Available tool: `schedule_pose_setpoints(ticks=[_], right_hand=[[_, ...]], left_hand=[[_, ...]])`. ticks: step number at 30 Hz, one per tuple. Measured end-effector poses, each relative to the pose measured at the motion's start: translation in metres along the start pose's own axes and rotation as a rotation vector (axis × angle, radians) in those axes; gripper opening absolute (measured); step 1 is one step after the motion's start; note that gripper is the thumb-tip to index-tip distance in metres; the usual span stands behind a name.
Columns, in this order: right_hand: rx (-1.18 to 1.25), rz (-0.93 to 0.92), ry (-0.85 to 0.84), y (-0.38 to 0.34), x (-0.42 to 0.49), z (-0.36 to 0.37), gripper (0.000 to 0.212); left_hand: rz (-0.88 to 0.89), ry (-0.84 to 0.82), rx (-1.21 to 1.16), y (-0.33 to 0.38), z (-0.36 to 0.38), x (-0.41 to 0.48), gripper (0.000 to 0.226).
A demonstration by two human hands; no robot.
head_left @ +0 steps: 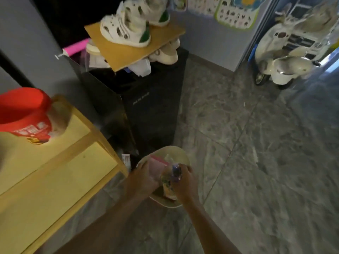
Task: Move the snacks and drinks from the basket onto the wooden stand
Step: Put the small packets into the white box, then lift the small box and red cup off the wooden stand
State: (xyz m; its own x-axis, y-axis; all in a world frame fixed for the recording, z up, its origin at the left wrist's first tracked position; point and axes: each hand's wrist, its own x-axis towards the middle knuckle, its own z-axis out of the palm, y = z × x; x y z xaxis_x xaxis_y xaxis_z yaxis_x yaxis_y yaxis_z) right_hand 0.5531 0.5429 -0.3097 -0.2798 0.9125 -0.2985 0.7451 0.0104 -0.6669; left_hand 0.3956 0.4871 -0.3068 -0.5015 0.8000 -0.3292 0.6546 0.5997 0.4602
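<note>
Both forearms reach down and forward from the bottom of the view and meet over the basket [166, 149]. It sits on the floor tiles just beside the near corner of the wooden stand [55, 171], probably so that each item needs only a short lift to the left. The left hand [145, 178] comes in from the stand's side, fingers curled round a pink packet [157, 168]. The right hand [185, 183] mirrors it with the wrist bent down, fingers wrapped round a small bottle [176, 172] with a purple label. Both items are inside the basket or barely above its rim; blur makes it hard to say which. A yellow wrapper [169, 191] lies under them. Taking one item in each hand looks like a way to halve the trips. On the stand's yellow boards a red tub [25, 114] sits at the far end. Beyond it is a black cabinet [152, 107] topped by a board carrying white shoes [124, 32], and a toy scooter [280, 59] is parked far off to the right.
</note>
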Motion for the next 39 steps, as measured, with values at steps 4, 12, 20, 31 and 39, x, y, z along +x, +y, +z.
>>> schedule_pose_setpoints(ticks=[4,12,20,31,39], right_hand=[[-0.010,0.061,-0.026,0.046,0.016,0.047,0.051],[-0.119,0.056,-0.060,0.027,0.015,0.016,0.092],[-0.242,-0.057,0.043,-0.092,-0.017,-0.147,0.108],[-0.190,-0.273,0.327,-0.339,-0.133,-0.438,0.104],[-0.170,-0.391,0.379,-0.437,-0.201,-0.554,0.128]], left_hand=[[0.040,0.023,0.026,-0.045,0.065,0.020,0.074],[0.170,0.020,0.000,-0.025,0.034,0.019,0.096],[0.355,0.112,0.040,0.064,-0.145,-0.012,0.099],[0.586,0.353,-0.015,0.233,-0.487,-0.128,0.090],[0.609,0.439,-0.006,0.281,-0.630,-0.217,0.118]])
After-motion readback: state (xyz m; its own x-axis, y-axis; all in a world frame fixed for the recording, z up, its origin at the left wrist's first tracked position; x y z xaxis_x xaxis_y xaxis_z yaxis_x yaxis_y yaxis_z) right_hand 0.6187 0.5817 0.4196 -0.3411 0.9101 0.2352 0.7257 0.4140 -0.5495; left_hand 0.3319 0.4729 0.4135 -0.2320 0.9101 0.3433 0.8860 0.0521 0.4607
